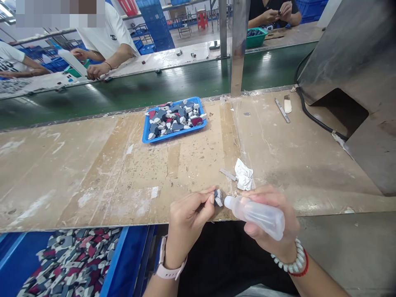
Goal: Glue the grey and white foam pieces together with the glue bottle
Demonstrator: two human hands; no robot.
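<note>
Between thumb and fingers, my left hand (192,210) pinches a small grey and white moulded piece (218,197) over the front edge of the table. My right hand (275,218) is wrapped round a translucent plastic squeeze bottle (258,215), tilted so its white cap end points at the piece, with a narrow gap between them. Just beyond the hands lie a crumpled white tissue (243,175) and a flat metal strip (228,174), whose end touches the tissue.
A blue tray (144,134) of grey, white and dark red pieces stands behind. Lower left is a blue bin (116,264) of similar pieces. A craft knife (282,110) lies right, near a metal housing (365,136). Across the green conveyor (192,78), other people work.
</note>
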